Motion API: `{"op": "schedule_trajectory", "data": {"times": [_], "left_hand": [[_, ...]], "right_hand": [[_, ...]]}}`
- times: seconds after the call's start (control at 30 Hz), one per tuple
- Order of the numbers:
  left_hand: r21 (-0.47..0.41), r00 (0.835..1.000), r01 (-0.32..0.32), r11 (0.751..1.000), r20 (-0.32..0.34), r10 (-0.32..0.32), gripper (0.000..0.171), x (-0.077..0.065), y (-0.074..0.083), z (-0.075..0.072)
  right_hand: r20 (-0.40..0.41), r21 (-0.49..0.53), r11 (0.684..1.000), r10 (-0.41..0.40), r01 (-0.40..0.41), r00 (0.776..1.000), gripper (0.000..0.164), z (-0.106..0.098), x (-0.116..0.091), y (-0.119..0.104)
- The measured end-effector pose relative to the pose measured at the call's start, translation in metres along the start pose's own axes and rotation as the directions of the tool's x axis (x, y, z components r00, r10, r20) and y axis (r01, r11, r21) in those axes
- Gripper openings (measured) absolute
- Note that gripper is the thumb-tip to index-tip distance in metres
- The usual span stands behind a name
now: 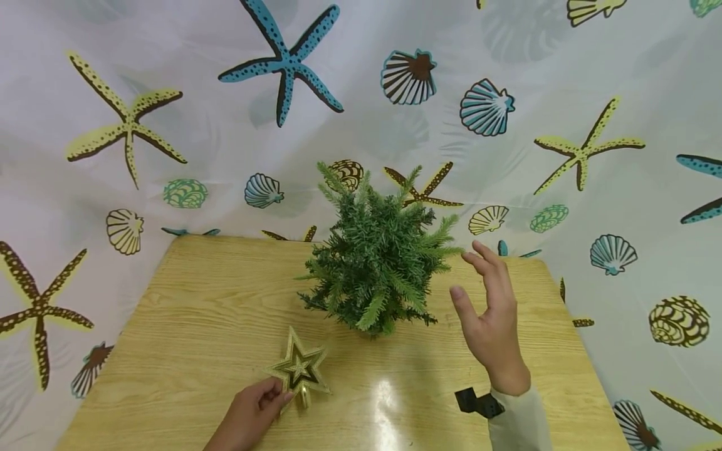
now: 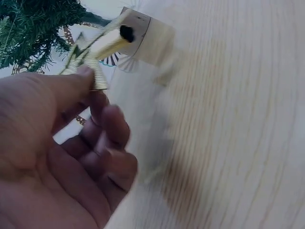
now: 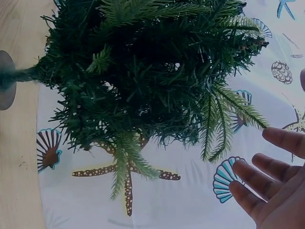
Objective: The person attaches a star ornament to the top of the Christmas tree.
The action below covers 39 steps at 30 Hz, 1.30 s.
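A small artificial Christmas tree (image 1: 378, 257) stands upright on the wooden table, its round base (image 3: 6, 80) showing in the right wrist view. Left of and in front of it, my left hand (image 1: 254, 407) pinches a gold star tree topper (image 1: 299, 366) by a lower point, between thumb and fingers. The topper's hollow tube (image 2: 112, 44) shows its dark opening in the left wrist view. To the right of the tree, my right hand (image 1: 491, 313) is raised with fingers spread, holding nothing. Its fingertips (image 3: 269, 133) come close to a branch tip; whether they touch, I cannot tell.
The light wooden table (image 1: 197, 300) spreads under everything. Behind and at both sides hangs a white cloth (image 1: 350, 138) printed with starfish and shells. A black strap piece (image 1: 479, 403) sits at the right wrist, by a light sleeve (image 1: 519, 419).
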State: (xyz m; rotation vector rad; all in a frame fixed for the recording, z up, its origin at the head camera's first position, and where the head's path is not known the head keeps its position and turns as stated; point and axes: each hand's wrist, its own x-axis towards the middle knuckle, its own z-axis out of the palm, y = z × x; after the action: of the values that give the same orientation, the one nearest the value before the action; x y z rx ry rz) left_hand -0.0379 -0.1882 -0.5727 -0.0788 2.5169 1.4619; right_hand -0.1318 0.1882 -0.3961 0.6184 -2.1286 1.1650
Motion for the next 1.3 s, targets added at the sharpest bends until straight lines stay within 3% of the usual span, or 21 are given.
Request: {"op": "schedule_trajectory", "data": {"times": [0.27,0.43,0.6,0.7,0.8,1.0,1.3], "left_hand": [[-0.11,0.987,-0.071,0.991,-0.152,0.054,0.007,-0.003,0.011,-0.003],[-0.159,0.958,-0.175,0.972,-0.253,0.131,0.006,-0.006,0.014,-0.005],[-0.208,0.924,-0.292,0.934,-0.313,0.219,0.006,-0.009,0.02,-0.008],[-0.205,0.902,-0.349,0.914,-0.339,0.268,0.008,-0.01,0.026,-0.011],[-0.192,0.888,-0.365,0.911,-0.365,0.279,0.009,-0.011,0.034,-0.016],[-0.188,0.885,-0.359,0.914,-0.38,0.269,0.007,-0.011,0.05,-0.026],[-0.211,0.862,-0.424,0.881,-0.392,0.322,0.009,-0.005,0.073,-0.033]], "right_hand": [[-0.039,0.024,1.0,-0.006,0.007,0.999,0.042,0.001,0.012,-0.002],[-0.053,-0.001,1.0,-0.03,0.03,0.998,0.042,0.001,0.017,-0.002],[-0.04,-0.02,0.997,-0.079,0.079,0.996,0.043,0.003,0.027,-0.006],[-0.039,-0.018,0.995,-0.103,0.102,0.994,0.042,0.004,0.036,-0.009],[-0.031,-0.02,0.994,-0.111,0.11,0.993,0.04,0.005,0.044,-0.013],[-0.025,-0.017,0.992,-0.129,0.128,0.991,0.04,0.006,0.059,-0.017],[0.069,0.007,0.995,-0.103,0.103,0.992,0.037,0.009,0.075,-0.025]]}}
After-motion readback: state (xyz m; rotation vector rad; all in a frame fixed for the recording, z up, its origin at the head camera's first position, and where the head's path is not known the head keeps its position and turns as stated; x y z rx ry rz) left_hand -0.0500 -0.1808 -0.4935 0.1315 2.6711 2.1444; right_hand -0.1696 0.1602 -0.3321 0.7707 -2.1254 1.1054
